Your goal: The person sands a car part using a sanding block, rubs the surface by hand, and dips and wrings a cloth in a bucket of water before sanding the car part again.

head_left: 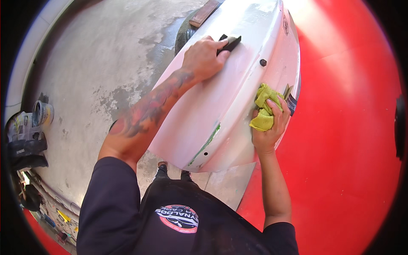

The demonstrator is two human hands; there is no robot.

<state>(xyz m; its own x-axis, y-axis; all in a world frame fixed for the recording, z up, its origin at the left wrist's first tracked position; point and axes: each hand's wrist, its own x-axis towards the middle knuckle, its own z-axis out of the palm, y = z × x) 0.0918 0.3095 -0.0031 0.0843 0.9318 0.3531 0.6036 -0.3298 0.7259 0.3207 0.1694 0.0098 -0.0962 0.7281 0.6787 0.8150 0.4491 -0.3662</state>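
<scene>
My left hand (205,58) grips a folded black sheet or pad (230,44) on the upper surface of a white car body panel (199,112). Its fingers curl over the near part of the pad. My right hand (270,125) is closed on a crumpled yellow-green cloth (265,93) against the panel's right-hand edge. Between and below my hands the panel has a small black fitting (263,62), a dark round hole (205,154) and a thin green strip (208,140) along a ridge.
A wooden board (203,12) and dark round support (183,34) show behind the panel. Concrete floor (85,72) lies left, a red surface (344,127) right. A bucket (42,112), bags (25,144) and scattered tools (63,216) are at far left. My feet (162,168) stand below the panel.
</scene>
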